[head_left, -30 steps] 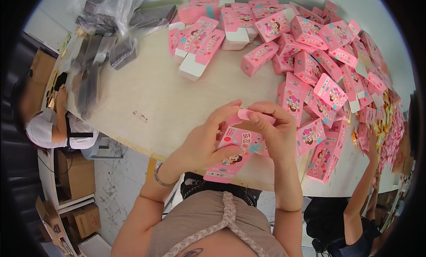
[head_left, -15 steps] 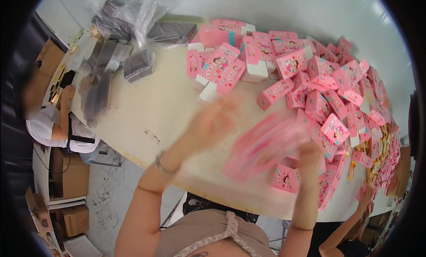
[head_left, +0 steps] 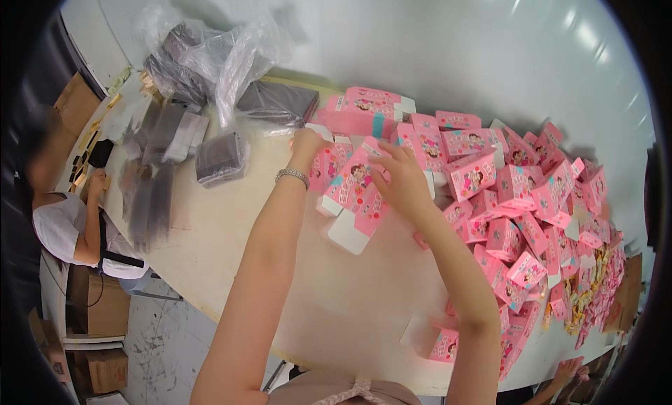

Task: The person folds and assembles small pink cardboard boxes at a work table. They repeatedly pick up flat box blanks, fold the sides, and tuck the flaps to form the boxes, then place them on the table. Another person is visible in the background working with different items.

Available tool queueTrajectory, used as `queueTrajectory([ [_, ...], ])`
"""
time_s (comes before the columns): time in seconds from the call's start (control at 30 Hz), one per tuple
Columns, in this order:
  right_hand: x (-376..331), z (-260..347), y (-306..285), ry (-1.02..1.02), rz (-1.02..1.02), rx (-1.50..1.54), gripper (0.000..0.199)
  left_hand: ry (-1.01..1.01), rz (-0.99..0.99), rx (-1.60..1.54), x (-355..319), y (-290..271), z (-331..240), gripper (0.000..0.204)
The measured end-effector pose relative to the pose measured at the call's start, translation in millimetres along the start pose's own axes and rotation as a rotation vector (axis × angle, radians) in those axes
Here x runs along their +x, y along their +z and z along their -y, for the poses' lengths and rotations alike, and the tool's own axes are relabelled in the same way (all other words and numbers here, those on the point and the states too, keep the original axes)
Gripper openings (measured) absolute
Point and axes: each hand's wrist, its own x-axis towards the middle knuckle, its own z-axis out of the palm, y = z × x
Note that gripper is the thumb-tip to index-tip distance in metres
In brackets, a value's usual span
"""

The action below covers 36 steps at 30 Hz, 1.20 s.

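Note:
My left hand (head_left: 310,146) is at the far middle of the table, its fingers closed at the upper end of a pink printed carton (head_left: 323,168); the grip is partly hidden. My right hand (head_left: 404,179) is to its right, fingers apart, with the fingertips at the right edge of another flat-looking pink carton (head_left: 355,184). That carton has a white end flap (head_left: 350,235) turned toward me. Behind both hands lies a stack of flat pink cartons (head_left: 360,123).
A large heap of pink cartons (head_left: 514,184) fills the table's right side, with gold and pink wrapped packets (head_left: 595,282) beyond. Plastic-wrapped dark blocks (head_left: 220,160) and clear sleeves (head_left: 150,202) are at left. A co-worker (head_left: 66,226) sits left; another person's hand (head_left: 565,370) shows lower right.
Both hands have moved farther across the table. The blurred pink packaging by my right hand is no longer there. The view has shifted, so the table's contents appear lower.

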Motion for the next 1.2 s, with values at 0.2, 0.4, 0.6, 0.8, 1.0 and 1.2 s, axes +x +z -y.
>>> queueTrajectory([
  [0.2, 44.3, -22.4, 79.1, 0.362, 0.212, -0.043, 0.034, 0.039, -0.034, -0.203, 57.2, 21.5, 50.3, 0.060],
  [0.4, -4.7, 7.9, 63.4, 0.248, 0.285, 0.035, 0.034, 0.091, 0.048, -0.182, 13.1, 5.4, 14.6, 0.057],
  [0.6, -66.5, 50.1, 23.2, 0.197, 0.339, 0.103, 0.031, 0.345, -0.016, -0.703, -32.5, -0.4, 83.1, 0.025],
  [0.8, -108.6, 56.9, -7.7, 0.614, 0.191, 0.648, 0.044, 0.192, 0.086, -0.230, -143.4, -53.1, 137.6, 0.041],
  [1.0, -167.4, 57.8, -71.5, 0.955, -0.035, 0.592, 0.049, 0.554, -0.549, 0.101, -238.8, -6.8, 109.2, 0.068],
  [1.2, -221.6, 104.7, -40.4, 0.905, 0.087, 0.843, 0.052, 0.159, 0.566, -0.713, -291.6, 32.8, 39.5, 0.056],
])
